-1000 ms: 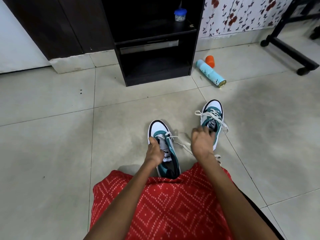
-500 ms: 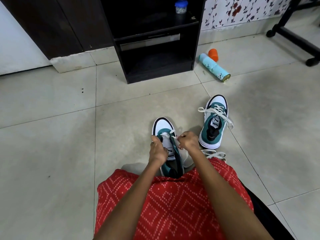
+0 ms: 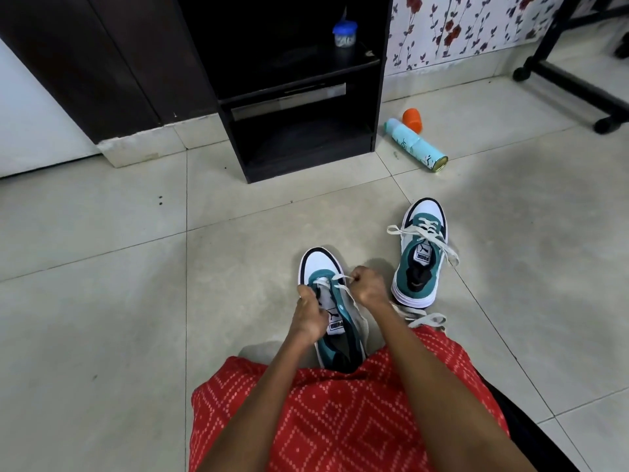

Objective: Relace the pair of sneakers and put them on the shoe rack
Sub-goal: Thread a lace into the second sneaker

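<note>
Head | left hand grips sneaker | right hand pinches flat lace

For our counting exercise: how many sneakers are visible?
2. The near teal-and-white sneaker is between the left hand and right hand; the far teal-and-white sneaker stands right of it.

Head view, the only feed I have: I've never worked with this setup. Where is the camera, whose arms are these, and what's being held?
There is no machine here: a person is working on the tiled floor, and the camera is worn on their head, looking forward and down. The two arms are their own. The left hand grips the near sneaker; the right hand pinches its white lace. The second sneaker stands to the right, lace ends loose. Farther off are a black shelf unit, a spray can lying down and an orange cap. Red cloth covers the lap.
</note>
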